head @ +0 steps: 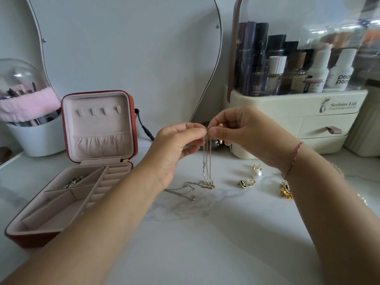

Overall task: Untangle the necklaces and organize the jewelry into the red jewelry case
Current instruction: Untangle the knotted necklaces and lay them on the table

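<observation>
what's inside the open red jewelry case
A silver linked piece lies in one rear compartment; other visible sections look bare. The left forearm hides the near right corner.

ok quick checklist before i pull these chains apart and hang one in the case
1. Grip: left hand and right hand both pinch the necklaces at the top: ok.
2. Separation: strands hang together, ends heaped on the table: not ok.
3. Where the knot sits: cannot tell.
4. Storage: red jewelry case open, lid hooks bare: ok.
5. Clearance: earrings apart from the necklaces: ok.
</observation>
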